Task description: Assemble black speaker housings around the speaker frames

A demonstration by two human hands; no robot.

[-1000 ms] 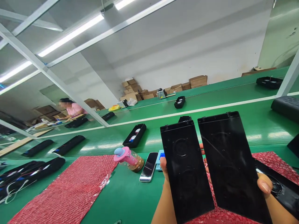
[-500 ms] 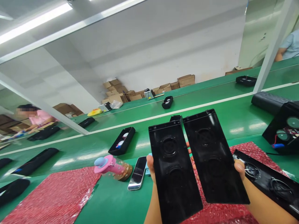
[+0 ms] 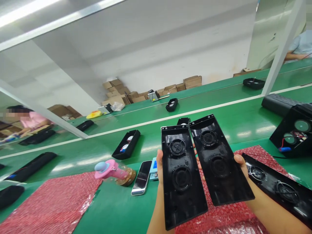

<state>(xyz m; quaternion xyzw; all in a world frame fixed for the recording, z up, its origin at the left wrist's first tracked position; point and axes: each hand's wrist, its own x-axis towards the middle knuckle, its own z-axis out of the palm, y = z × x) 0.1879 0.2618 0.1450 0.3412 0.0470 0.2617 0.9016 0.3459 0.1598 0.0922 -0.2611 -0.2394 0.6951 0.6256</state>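
Your left hand [image 3: 160,162] is curled round a glossy black rectangular plastic panel with two rings [image 3: 184,191]; your right hand [image 3: 242,165] grips a matching black plastic panel [image 3: 216,152]. Tilting either inward could scrape their nearly meeting top corners; a slack thumb could drop one. Left of your left hand, a clear pink-lidded cup [image 3: 117,172] holds brown contents [image 3: 130,178]; past it, an open black oblong box [image 3: 133,148] holds round white parts [image 3: 130,138]. Right of your right hand, an open black angular housing [image 3: 278,138] holds round greenish parts [image 3: 303,125].

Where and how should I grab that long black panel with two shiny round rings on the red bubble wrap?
Probably grip the long black panel by its long edges, from above: it looks narrow, with the shiny round rings along its middle.
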